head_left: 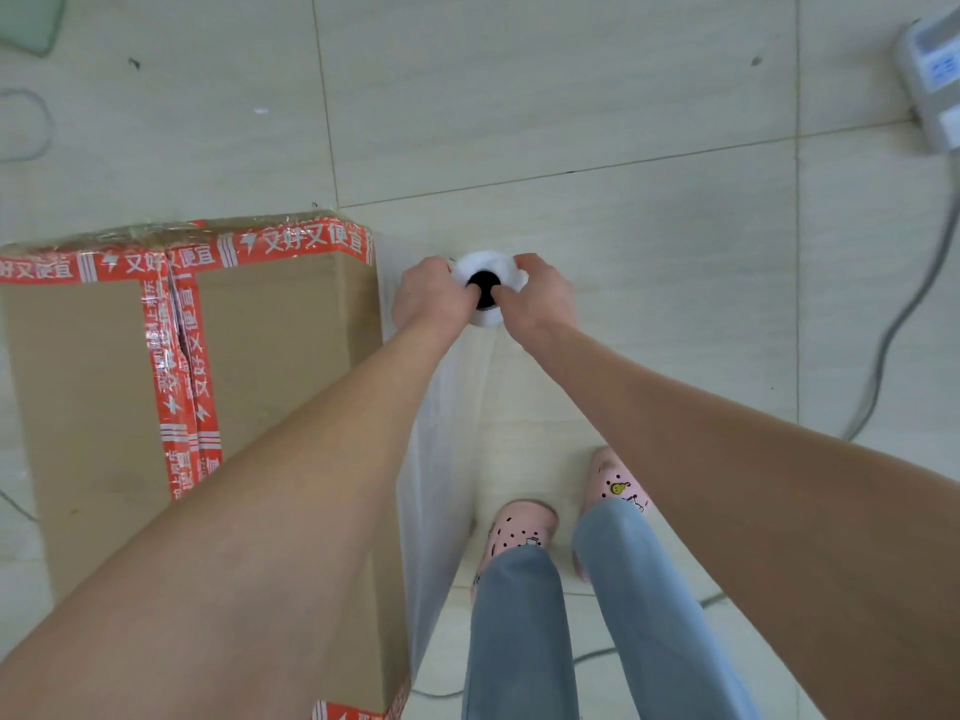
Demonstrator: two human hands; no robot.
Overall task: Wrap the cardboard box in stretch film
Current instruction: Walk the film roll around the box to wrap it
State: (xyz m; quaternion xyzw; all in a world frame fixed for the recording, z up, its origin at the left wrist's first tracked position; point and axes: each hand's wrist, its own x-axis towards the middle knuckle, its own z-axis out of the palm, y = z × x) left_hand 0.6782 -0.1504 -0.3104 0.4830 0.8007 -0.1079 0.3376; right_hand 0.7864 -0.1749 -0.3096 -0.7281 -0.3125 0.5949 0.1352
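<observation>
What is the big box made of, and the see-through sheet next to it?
The box looks like brown cardboard: matte, with folded flaps under glossy red tape. The sheet seems thin clear plastic film: milky, faintly shiny, hanging from the white roll.

Cardboard box (291, 350): matt brown corrugated board, bound with glossy red printed tape (179, 366). Stretch film (447, 459): thin, translucent, glossy plastic, running toward 6 o'clock from the white roll (488, 270). Floor (623, 122): smooth, pale tile with a slight sheen.
</observation>
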